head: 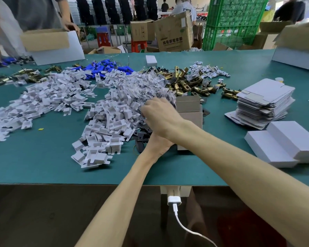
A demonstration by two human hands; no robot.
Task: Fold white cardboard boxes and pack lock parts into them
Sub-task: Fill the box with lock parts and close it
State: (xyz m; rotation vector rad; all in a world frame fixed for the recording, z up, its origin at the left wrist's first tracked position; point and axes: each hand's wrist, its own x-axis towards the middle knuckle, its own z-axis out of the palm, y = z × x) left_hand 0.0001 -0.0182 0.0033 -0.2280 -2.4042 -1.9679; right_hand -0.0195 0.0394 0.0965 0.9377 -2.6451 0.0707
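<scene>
Right hand [161, 118] reaches across the body, its fingers [147, 110] curled down into the heap of clear packets [150, 82]; blur hides whether they have a packet pinched, so cannot tell. Left hand [158, 146] sits under the right wrist at the near side of the open box [189, 108]. It is mostly covered and its grip is not readable, but likely it steadies the box so it won't slide while being filled. The box stands just right of both hands, brown inside showing, flaps up, mouth facing the heaps so each part has a short trip in. Black plates [142, 138] lie touching the left hand's far side, white inserts [107, 122] spill to the left, and brass latches [189, 82] lie beyond the box. All the heaps are within arm's sweep, which looks like the reason for the loose layout. To the right is a stack of flat box blanks [264, 104], with closed white boxes [282, 141] nearer the edge, so supply and finished work are kept on one side, apart from the parts. All of it rests on the green worktop [43, 161]. Judged stage: box folded, filling under way, not yet closed. A second person [25, 15] at far left handles a large carton [48, 41].
</scene>
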